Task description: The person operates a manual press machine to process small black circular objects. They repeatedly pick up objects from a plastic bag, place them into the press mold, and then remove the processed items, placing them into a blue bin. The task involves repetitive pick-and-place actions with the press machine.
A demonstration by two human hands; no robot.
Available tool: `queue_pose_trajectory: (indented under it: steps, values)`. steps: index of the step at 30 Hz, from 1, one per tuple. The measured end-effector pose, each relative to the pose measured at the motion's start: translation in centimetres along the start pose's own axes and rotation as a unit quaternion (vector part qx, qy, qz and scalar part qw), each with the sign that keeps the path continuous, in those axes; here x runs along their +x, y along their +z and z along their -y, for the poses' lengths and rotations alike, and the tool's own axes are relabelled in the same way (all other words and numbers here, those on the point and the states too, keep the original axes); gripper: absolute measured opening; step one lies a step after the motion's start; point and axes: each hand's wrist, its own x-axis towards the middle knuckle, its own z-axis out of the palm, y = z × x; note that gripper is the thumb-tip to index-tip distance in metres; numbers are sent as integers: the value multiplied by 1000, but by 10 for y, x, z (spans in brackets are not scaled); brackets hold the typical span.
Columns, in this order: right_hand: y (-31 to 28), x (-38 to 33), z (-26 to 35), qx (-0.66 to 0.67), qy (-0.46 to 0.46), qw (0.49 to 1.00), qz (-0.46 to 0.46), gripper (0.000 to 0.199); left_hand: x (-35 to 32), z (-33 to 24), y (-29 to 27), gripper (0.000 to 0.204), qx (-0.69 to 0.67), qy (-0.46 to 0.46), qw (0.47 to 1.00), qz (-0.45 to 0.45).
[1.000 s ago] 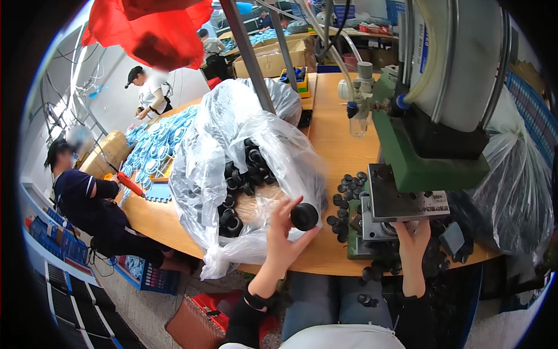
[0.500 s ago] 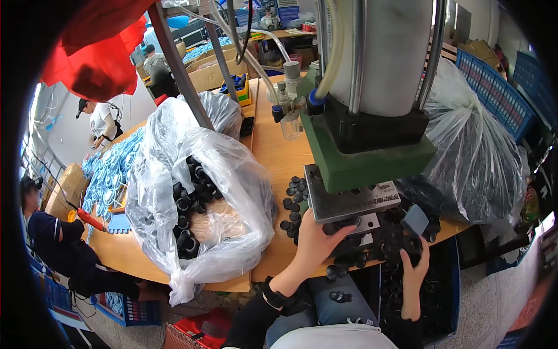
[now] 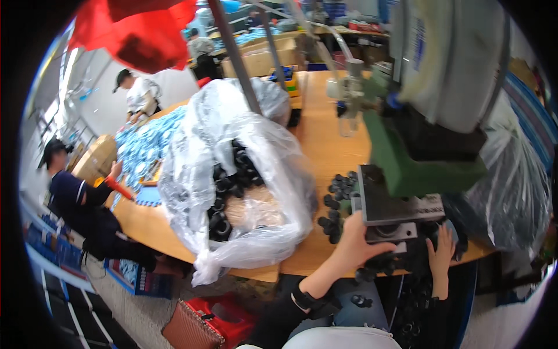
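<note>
Left hand (image 3: 356, 244) reached under the grey press plate (image 3: 388, 205), fingers curled at the fixture, grip unclear. Right hand (image 3: 442, 253) rested spread at three o'clock. Loose black caps (image 3: 337, 200) lay at ten o'clock.

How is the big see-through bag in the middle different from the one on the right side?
The middle clear bag lies open on the wooden table, showing black round parts inside. The right-side bag hangs off the table's edge behind the green press, contents dark and unclear. Both are crinkly clear plastic.
</note>
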Motion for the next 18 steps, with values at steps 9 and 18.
queue_pose_trajectory:
  steps: [9, 18]
  values:
    - [-8, 10, 12, -2, 81, 995, 63, 52, -38, -31, -129, 54, 240, -71, 948, -199]
    - [-38, -19, 49, 326, 2, 933, -153, 48, 2, 168, -265, 16, 718, -101, 686, -58]
